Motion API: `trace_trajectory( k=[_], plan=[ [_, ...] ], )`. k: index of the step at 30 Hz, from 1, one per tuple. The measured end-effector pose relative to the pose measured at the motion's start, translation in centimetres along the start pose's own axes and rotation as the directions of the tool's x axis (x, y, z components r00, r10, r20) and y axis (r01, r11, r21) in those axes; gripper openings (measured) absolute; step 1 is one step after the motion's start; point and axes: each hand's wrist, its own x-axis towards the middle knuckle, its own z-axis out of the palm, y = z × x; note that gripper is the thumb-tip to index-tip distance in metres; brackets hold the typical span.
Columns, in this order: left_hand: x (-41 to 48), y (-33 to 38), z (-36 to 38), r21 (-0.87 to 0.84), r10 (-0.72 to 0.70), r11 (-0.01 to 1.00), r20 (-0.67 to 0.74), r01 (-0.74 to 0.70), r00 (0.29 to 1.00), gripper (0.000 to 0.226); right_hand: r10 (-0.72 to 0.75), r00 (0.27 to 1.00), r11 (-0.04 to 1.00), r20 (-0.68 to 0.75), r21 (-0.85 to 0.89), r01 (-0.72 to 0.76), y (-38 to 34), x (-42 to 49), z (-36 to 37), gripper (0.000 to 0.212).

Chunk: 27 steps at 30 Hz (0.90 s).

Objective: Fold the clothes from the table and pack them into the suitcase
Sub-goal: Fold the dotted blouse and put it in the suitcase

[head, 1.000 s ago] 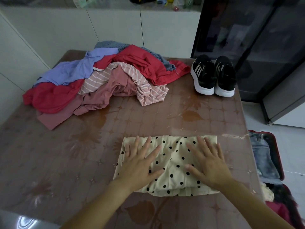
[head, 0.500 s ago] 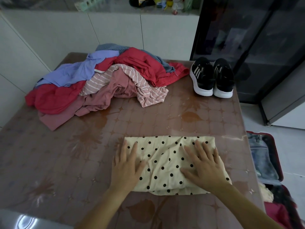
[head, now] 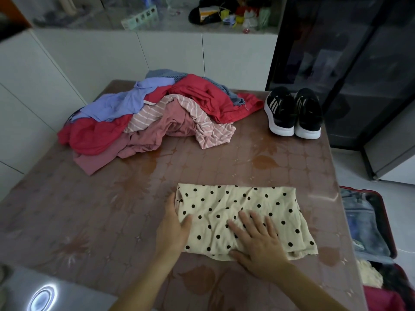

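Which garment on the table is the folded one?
The cream polka-dot garment at the near edge, under the right hand; the red, lilac and striped ones lie crumpled in the heap farther back.

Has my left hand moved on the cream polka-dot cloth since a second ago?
Yes. The left hand slid left to the left edge of the cream polka-dot cloth, judged against the brown patterned table.

Folded cream polka-dot garment (head: pixel 247 205) lies flat on the table (head: pixel 89 209), crumpled clothes pile (head: pixel 157 117) behind it.
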Motion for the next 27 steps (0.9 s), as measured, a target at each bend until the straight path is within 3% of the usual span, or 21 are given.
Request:
trace_trajectory(
  k=[4,6,7,10,12,14,17,20,22,25,27],
  plan=[
    [-1.1,2.7,-0.7,-0.048,0.151,0.987,-0.015,-0.151,0.988,0.081,0.037,0.999,0.993,-0.008,0.112,-0.036,-0.2,-0.1,-0.9,0.074],
    [-1.6,4.7,-0.9,-0.05,0.218,0.975,-0.002,-0.218,0.976,0.086,0.039,0.997,0.934,-0.063,0.358,-0.014,-0.2,-0.2,-1.8,0.084],
    [-1.9,5.8,-1.0,-0.052,0.25,0.967,0.012,-0.249,0.968,0.088,0.062,0.997,0.846,-0.054,0.532,-0.024,-0.3,-0.3,-2.4,0.086],
    [-2.8,9.0,-0.5,-0.093,0.338,0.939,0.083,-0.33,0.938,0.091,0.144,0.989,0.406,-0.034,0.913,-0.028,-1.0,-1.3,-5.3,0.076],
    [-3.8,11.0,0.5,-0.148,0.394,0.917,0.175,-0.371,0.903,0.092,0.162,0.987,0.186,-0.012,0.982,-0.019,-1.0,-2.0,-7.3,0.051],
    [-4.6,12.4,1.9,-0.218,0.415,0.905,0.268,-0.365,0.87,0.087,0.217,0.976,0.079,-0.01,0.997,-0.008,-0.5,-2.0,-8.6,0.04],
    [-4.8,13.0,3.9,-0.328,0.407,0.895,0.326,-0.301,0.853,0.078,0.374,0.927,0.009,0.038,0.999,-0.045,1.5,-1.9,-9.0,0.055],
    [-4.5,12.8,5.4,-0.422,0.393,0.877,0.357,-0.229,0.847,0.069,0.475,0.877,0.087,0.071,0.988,-0.127,3.9,-1.6,-8.6,0.034],
    [-4.5,12.8,6.0,-0.484,0.411,0.842,0.289,-0.238,0.864,0.056,0.562,0.823,0.14,0.081,0.971,-0.191,5.5,-1.2,-8.5,0.018],
    [-4.1,12.7,6.5,-0.292,0.488,0.85,0.126,-0.438,0.864,0.04,0.634,0.767,0.178,0.097,0.947,-0.268,8.0,-0.8,-7.8,0.027],
    [-4.1,12.4,7.0,-0.02,0.584,0.806,0.186,-0.591,0.79,0.042,0.643,0.758,0.22,0.108,0.922,-0.318,9.2,-0.8,-7.2,0.034]
  ],
)
